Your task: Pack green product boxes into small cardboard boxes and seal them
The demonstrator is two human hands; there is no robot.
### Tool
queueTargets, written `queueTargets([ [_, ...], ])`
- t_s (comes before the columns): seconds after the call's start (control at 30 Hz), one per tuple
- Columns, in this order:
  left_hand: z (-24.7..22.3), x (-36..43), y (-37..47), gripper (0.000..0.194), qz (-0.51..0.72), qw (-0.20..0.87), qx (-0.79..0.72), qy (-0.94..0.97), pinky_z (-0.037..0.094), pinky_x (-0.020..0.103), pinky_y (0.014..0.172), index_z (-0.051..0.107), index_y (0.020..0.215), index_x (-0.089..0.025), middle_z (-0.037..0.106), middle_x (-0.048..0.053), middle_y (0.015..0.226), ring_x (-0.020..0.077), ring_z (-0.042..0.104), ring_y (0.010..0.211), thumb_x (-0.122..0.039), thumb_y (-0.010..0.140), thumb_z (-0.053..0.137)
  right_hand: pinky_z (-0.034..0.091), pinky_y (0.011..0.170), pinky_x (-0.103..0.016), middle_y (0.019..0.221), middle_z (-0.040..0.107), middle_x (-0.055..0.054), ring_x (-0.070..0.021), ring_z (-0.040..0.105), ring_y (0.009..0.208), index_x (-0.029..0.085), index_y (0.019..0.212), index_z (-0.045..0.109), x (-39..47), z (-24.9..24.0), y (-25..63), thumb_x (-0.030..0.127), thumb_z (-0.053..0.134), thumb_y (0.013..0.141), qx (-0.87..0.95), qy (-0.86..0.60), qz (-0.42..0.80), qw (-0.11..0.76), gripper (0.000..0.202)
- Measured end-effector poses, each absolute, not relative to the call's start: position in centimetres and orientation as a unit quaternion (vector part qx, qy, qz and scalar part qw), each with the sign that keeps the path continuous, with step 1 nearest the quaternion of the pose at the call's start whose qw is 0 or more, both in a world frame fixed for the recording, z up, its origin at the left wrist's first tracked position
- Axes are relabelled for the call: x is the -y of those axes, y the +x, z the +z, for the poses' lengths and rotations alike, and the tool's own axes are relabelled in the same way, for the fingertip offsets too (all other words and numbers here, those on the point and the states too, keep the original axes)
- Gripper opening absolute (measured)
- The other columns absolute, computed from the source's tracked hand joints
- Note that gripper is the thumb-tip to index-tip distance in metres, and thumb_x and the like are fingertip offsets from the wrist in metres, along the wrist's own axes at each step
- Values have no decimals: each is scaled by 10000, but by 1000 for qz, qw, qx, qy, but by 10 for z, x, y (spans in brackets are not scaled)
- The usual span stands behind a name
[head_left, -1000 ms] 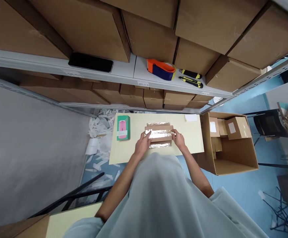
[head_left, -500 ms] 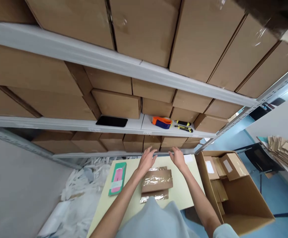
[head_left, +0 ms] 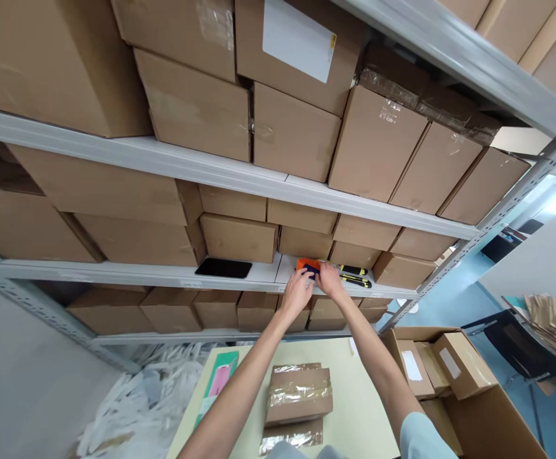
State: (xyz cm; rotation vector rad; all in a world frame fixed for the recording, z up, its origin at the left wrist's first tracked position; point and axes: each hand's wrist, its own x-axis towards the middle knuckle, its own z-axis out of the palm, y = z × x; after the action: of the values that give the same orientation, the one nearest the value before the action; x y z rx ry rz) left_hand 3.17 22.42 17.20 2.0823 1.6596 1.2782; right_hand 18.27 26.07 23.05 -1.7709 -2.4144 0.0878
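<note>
On the middle shelf, both hands meet at an orange and dark blue item. My left hand touches its left and front side, fingers bent. My right hand is closed around its right end, with fingertips partly hidden. Black and yellow cutters lie just right of my right hand. A black phone-like slab rests on the shelf to the left. Below, a taped cardboard parcel sits on the pale table.
Cardboard boxes fill the metal shelves. A green and pink package lies at the table's left. An open carton holding small boxes stands right. White scrap material lies at the lower left.
Both hands have moved from above the table up to the shelf and onto the orange and blue item. The view has tilted upward, showing more of the upper shelf.
</note>
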Motion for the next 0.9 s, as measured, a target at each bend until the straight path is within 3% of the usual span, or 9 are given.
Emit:
queueTargets([
  [0.23,154,-196,36,307,437,122,-562,692,628,522,1163,822,1218,-209,799,161,1368,344,769,1299,-186,982,627,531,1161,-421,1422,764,-310,-341,750,1315,17,1499,626,-277,223,171,70,657,994,789,-612,52,28,509],
  [0.4,140,-151,32,310,457,185,-577,651,619,505,1179,776,1277,-206,804,155,1363,323,780,1286,-234,1009,624,531,1172,-423,1446,746,-294,-333,721,1341,28,1556,557,-256,210,183,127,567,1072,786,-611,74,49,494],
  [0.47,133,-125,27,320,478,230,-583,615,643,484,1130,751,1313,-204,801,154,1351,304,803,1212,-306,1041,616,542,1167,-422,1426,749,-260,-317,713,1327,58,1565,535,-223,188,189,210,525,1116,780,-603,121,114,474],
  [0.63,118,-41,28,255,511,348,-554,558,677,414,1013,744,1203,-225,812,100,1186,245,809,1038,-399,1036,662,606,1036,-397,1208,787,-130,-273,734,1104,172,1376,630,-91,122,198,478,618,1071,646,-523,387,399,432],
  [0.77,119,15,36,208,507,371,-554,547,667,397,983,749,1148,-234,802,70,1116,227,787,991,-398,1036,688,606,1060,-391,1188,775,-106,-260,720,1119,201,1295,644,-4,109,195,604,688,1033,557,-527,465,443,482],
  [0.9,122,45,35,206,493,370,-542,572,657,391,992,753,1196,-239,804,68,1158,223,772,1008,-369,1056,679,607,1135,-425,1276,779,-123,-274,741,1213,213,1345,646,34,119,193,677,691,1040,546,-527,477,443,557],
])
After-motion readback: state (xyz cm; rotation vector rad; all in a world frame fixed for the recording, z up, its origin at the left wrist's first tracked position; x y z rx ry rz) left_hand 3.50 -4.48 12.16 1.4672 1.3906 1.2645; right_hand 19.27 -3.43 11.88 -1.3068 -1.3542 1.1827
